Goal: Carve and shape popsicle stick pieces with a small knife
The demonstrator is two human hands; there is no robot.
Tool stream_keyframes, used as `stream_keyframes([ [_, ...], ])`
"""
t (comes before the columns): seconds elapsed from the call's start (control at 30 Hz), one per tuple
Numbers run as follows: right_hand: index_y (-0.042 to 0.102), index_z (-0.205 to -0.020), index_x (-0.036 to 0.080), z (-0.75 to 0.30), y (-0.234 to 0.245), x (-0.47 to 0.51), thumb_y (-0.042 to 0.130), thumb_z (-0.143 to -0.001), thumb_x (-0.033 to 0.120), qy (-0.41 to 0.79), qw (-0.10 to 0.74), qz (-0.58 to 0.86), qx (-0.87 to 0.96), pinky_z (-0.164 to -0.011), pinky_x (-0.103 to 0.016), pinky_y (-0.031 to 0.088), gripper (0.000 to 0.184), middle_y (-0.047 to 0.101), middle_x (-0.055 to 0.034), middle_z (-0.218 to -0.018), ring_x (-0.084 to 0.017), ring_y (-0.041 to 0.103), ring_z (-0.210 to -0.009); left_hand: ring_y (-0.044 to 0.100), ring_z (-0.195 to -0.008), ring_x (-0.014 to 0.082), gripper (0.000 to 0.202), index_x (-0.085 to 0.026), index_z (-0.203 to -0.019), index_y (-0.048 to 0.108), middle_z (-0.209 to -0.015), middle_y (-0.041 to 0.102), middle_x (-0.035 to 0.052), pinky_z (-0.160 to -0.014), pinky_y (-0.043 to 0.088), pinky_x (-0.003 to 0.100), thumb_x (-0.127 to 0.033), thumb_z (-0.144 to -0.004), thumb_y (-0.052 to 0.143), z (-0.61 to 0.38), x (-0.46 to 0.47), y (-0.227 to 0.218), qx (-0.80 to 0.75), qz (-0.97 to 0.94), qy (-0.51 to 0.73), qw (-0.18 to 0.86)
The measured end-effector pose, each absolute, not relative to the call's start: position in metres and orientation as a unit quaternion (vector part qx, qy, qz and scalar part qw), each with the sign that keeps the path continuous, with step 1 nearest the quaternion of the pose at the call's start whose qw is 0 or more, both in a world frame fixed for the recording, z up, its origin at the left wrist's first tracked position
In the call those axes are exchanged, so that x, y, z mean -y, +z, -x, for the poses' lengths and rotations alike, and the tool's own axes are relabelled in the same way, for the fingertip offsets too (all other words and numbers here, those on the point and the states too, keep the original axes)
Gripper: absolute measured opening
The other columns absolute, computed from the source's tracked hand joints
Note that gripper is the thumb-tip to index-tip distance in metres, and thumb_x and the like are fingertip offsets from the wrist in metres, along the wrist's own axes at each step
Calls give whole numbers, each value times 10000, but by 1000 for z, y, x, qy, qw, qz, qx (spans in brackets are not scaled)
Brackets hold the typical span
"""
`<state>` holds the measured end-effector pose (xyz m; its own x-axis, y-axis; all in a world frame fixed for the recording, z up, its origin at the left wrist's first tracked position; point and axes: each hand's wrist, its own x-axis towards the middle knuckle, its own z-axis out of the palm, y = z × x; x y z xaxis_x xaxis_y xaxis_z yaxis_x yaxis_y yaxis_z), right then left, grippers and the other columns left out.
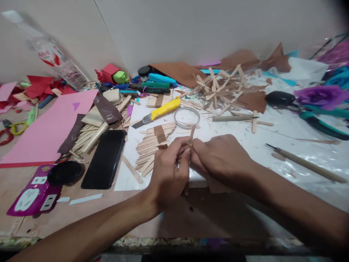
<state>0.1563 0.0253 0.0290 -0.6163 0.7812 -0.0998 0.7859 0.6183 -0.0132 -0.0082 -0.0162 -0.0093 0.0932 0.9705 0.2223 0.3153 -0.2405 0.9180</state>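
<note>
Clear lane on the white sheet (261, 145) past the right hand (220, 156), out to the long brush (305, 163). Leftward it's jammed: stick stack (152, 142), black phone (105, 158). Ahead, tape ring (187, 117), probably a utility knife (160, 111), block the way.

Left hand (167, 174) and right hand (220, 158) fingertip to fingertip over the bench (212, 214), a thin stick (192, 134) pinched upright between them. Just beyond and left of the left hand, a stack of flat sticks (154, 143) on a sheet (128, 182). Further left, a phone (105, 158) flat on the bench; left of that, a round lid (65, 173) and a power strip (35, 194). Straight beyond both hands, a ring (187, 117), with a utility knife (160, 111) to its left. Well beyond the right hand, a loose pile of sticks (220, 87), a dowel (231, 118) before it. Right of the right hand, well apart, a long-handled tool (305, 163); pliers (313, 116) behind that.
</note>
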Motion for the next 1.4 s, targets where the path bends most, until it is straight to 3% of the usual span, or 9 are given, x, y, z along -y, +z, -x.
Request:
stream_keyframes([
  [0.2,584,-789,180,-158,30,-25,286,-1056,276,-217,-111,-426,-871,-611,-308,251,411,715,-75,-762,-172,575,-633,744,-898,134,288,-233,-1284,685,-1077,798,31,-828,573,241,-164,-1021,590,7,19,-9,-481,-654,474,341],
  [0.4,669,-963,128,-160,28,-24,397,-1020,338,-44,-4,-438,-898,-580,-359,106,348,702,-111,-656,-228,529,-541,754,-880,141,260,-210,-1258,684,-1049,799,42,-784,579,239,-168,-1027,573,7,18,-9,-486,-650,464,354],
  [0.6,589,-771,179,-156,33,-21,298,-1046,254,-270,-166,-423,-849,-606,-280,337,407,726,-57,-754,-161,607,-635,766,-909,150,253,-204,-1252,681,-1071,805,44,-807,599,243,-170,-1018,592,6,20,-6,-487,-653,479,328],
  [0.8,668,-968,118,-160,27,-21,396,-1026,315,-9,-25,-422,-906,-550,-361,118,341,708,-116,-643,-248,563,-520,770,-901,156,248,-197,-1243,681,-1086,806,56,-802,602,249,-163,-1026,566,5,20,-7,-493,-657,466,329],
  [0.87,663,-976,122,-164,27,-24,378,-1043,314,5,-19,-402,-916,-549,-359,124,350,708,-116,-645,-250,568,-516,772,-905,158,250,-194,-1246,686,-1088,807,54,-823,607,254,-163,-1022,581,7,19,-6,-489,-667,466,313],
  [1.07,623,-1073,166,-180,27,-35,348,-1118,271,-165,-253,-273,-913,-696,-285,410,298,735,-84,-958,-173,647,-800,771,-1000,158,311,-200,-1196,765,-1132,811,46,-918,611,261,-50,-947,656,21,10,18,-404,-732,508,210],
  [1.13,620,-1107,178,-183,25,-38,389,-1114,226,-199,-301,-234,-903,-744,-268,439,236,721,-73,-1005,-152,636,-855,761,-968,151,305,-214,-1122,799,-1081,808,42,-854,615,254,-24,-916,678,26,9,27,-376,-736,521,215],
  [1.27,633,-1059,178,-185,21,-41,454,-1094,190,-206,-310,-215,-903,-716,-251,417,183,656,-37,-913,-133,580,-805,728,-809,141,219,-218,-1006,823,-911,786,33,-686,584,244,-63,-860,771,31,9,33,-392,-707,526,263],
  [1.4,652,-1090,180,-188,20,-44,496,-1081,201,-203,-286,-207,-913,-676,-256,374,158,604,-26,-879,-138,535,-780,722,-774,138,145,-196,-941,815,-869,787,29,-678,579,248,-98,-834,815,30,12,29,-405,-686,531,290],
])
